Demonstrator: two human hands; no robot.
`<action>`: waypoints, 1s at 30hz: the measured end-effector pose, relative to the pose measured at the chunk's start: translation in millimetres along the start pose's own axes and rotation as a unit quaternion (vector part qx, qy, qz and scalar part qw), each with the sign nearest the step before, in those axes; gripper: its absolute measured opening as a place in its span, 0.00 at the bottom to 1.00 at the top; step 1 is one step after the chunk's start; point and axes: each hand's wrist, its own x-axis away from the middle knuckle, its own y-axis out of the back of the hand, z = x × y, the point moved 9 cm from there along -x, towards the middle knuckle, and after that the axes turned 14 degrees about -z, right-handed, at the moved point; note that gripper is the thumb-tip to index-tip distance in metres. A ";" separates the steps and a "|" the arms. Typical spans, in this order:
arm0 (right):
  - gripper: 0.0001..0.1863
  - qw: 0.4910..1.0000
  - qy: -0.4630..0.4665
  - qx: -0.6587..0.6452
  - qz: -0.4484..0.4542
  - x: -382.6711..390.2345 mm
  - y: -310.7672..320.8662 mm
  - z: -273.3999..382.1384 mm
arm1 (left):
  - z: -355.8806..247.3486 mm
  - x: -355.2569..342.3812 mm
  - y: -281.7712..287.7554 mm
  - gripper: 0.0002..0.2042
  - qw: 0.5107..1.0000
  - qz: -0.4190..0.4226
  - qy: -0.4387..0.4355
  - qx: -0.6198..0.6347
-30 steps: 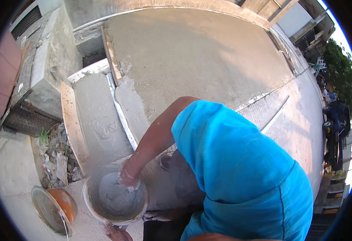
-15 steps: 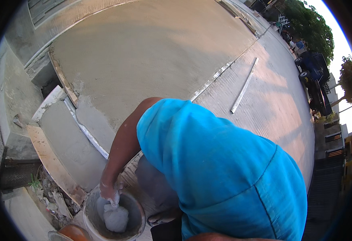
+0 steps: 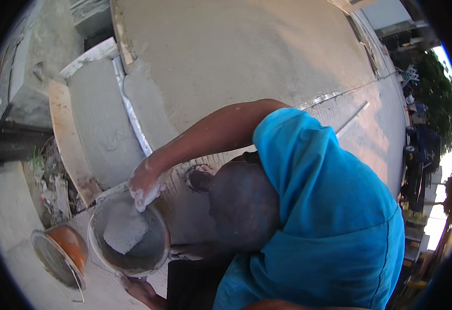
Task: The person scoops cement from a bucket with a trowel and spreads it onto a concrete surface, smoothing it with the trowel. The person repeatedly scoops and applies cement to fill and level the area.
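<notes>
Looking down, head view: only one picture, bent at the rim.
Bucket (image 3: 98, 247): lower left of the frame, round and white, tipped a little, wet grey cement inside.
Trowel blade (image 3: 124, 231): flat and grey, lying in the cement inside the bucket.
Reaching hand (image 3: 145, 184): at the bucket's top rim, caked with grey mud, closed around what looks like the trowel's handle; left or right hand not possible to tell.
Lower hand (image 3: 142, 289): bottom edge under the bucket, partly hidden, grip not possible to tell.
Orange bowl (image 3: 63, 251): just beside the bucket, further left.
Fresh slab (image 3: 99, 124): upper left, smooth wet grey, with a wooden board (image 3: 68, 142) along its left edge.
Worry one: could tip the bucket over, because of leaning on its rim.
Worry two: might drop cement off the blade onto the clean ground, because of lifting too fast.
Worry three: slippery muddy fingers, so a loose handle.
</notes>
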 end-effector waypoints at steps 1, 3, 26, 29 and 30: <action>0.20 0.999 0.034 0.001 0.005 8.2 11.2 3.1 | -6.9 -3.6 8.7 0.35 1.000 -0.009 0.001 -0.010; 0.25 0.999 0.015 -0.016 -0.033 31.2 39.1 6.4 | -5.7 -18.1 28.4 0.32 1.000 -0.022 -0.021 -0.005; 0.30 0.759 -0.055 0.426 -0.490 -16.8 221.2 -106.0 | 51.4 -22.9 66.6 0.26 0.995 -0.101 0.008 0.017; 0.32 0.758 -0.024 0.411 -0.506 -8.1 233.0 -98.4 | 47.0 -19.6 60.4 0.21 0.992 -0.122 0.003 -0.011; 0.32 0.761 -0.006 0.396 -0.513 -4.5 238.3 -92.3 | 46.3 -19.0 53.4 0.19 0.993 -0.112 0.021 0.017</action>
